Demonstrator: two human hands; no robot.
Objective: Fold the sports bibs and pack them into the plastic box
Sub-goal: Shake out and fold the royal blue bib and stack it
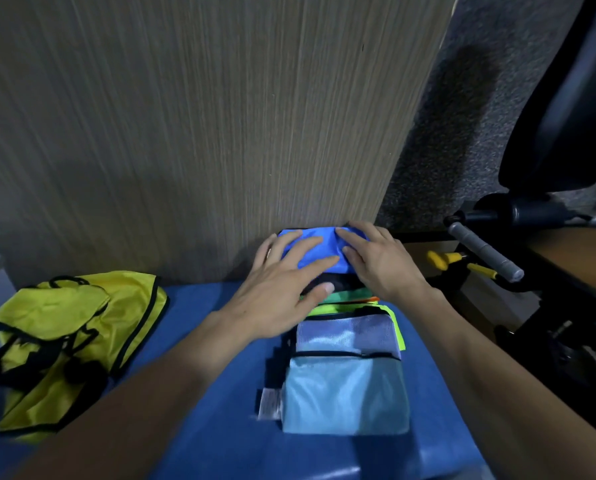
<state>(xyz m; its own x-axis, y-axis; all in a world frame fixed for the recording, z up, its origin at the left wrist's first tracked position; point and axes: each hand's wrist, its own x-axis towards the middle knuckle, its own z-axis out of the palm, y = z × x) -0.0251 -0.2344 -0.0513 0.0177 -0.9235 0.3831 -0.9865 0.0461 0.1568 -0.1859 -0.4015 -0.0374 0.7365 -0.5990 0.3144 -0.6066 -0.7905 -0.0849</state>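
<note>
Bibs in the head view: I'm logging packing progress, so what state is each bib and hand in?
Blue bib: folded, pressed by both hands.
Light blue bib: folded, nearest in the row.
Yellow bibs: unfolded, crumpled heap.
Left hand: flat, open.
Right hand: flat, open.

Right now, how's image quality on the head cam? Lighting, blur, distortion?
Head view: dim, bluish lighting, with a soft shadow on the wooden panel; wide-angle bending toward the edges; slight blur on the left hand and the yellow bibs; the right hand and blue bib read clearly; faint glare on the blue surface.
</note>
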